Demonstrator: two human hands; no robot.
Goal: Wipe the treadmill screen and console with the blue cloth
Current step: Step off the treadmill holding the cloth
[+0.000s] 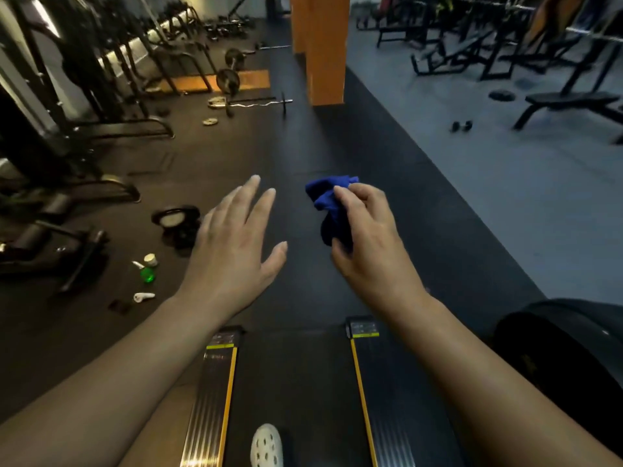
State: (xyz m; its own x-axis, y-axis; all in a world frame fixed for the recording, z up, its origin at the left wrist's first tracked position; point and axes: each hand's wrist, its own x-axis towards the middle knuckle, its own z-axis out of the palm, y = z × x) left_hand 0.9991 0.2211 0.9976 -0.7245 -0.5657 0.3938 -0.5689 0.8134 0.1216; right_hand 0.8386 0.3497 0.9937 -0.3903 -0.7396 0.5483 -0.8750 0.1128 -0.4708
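Hands are reaching out over the floor in the head view. The right hand (371,244) is holding the blue cloth (332,210), and its grip is pinched together on it, with the thumb and fingers squeezing the bunched-up cloth. The cloth is sticking up and out to the left of the fingers, up in the air above the dark floor mat (303,146). The left hand (236,244) is staying beside it with the palm facing down. Its grip is apart, the fingers are spreading wide, and it is touching nothing.

Below the arms, the treadmill belt (296,382) is running down the middle of the picture. Shiny side rails with yellow edges (215,382) are lying on both sides of it. A white shoe with holes (266,446) is standing on the belt at the bottom edge. A big dark round shape (559,358) is sitting at the lower right, and I cannot tell what it is. The treadmill screen is not showing here.

On the left side of the floor, a small green thing (147,274) is glowing near some little white things (144,296). A round weight plate (173,217) is lying a bit further up. A barbell (249,103) is resting on the floor further back. An orange pillar (320,45) is standing at the top middle. A black bench (569,102) is sitting on the grey floor at the right, well apart from the hands.
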